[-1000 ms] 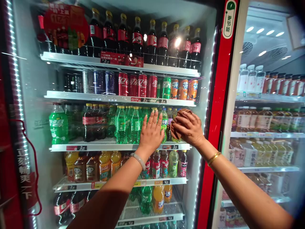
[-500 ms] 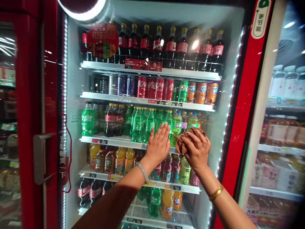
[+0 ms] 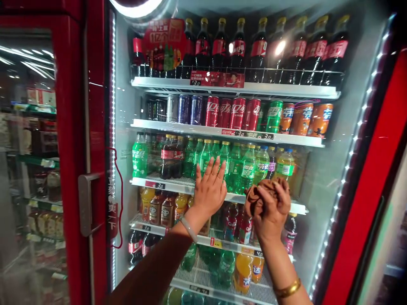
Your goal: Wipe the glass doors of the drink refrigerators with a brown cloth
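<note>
My left hand is raised with its palm toward the glass door of a drinks fridge, fingers stretched out and slightly spread. It holds nothing and seems to rest on the glass. To its right, my right hand has its fingers bent around a crumpled brown cloth, held up at the glass. Part of the cloth is hidden by the fingers. Behind the hands stand green soda bottles and, lower down, juice bottles.
Cola bottles line the top shelf, with red cans beneath. A metal door handle is at the left, on a red frame. Another glass-fronted cabinet stands further left. A bright round light shows at the top.
The view has shifted, so the fridge appears larger and further right. My right hand has dropped lower against the shelves, the cloth still in it; my left hand's fingers are more spread.
</note>
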A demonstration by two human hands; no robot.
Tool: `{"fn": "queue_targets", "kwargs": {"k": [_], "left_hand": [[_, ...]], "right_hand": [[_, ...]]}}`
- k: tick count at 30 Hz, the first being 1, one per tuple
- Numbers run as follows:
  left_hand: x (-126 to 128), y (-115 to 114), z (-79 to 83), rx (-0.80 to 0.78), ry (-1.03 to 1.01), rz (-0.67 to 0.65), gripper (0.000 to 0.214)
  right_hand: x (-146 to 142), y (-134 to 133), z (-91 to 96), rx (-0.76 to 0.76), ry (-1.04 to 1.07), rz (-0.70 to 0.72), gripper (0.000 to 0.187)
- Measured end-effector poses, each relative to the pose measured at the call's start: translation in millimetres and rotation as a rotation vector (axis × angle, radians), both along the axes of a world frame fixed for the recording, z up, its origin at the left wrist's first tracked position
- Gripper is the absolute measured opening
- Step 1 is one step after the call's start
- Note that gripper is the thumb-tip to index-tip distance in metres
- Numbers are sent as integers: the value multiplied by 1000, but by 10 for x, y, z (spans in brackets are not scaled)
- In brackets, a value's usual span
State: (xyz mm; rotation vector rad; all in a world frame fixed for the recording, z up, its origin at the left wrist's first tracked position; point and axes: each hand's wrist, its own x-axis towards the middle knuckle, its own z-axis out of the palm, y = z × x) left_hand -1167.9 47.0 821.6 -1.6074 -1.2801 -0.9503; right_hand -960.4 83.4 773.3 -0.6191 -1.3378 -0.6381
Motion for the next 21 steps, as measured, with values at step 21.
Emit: {"fn": "queue_targets", "kwargs": {"k": [21], "left_hand": [[-1155, -212, -125, 39, -41, -220, 68]], "right_hand": [[-1708, -248, 357, 44, 20, -30, 35]]}}
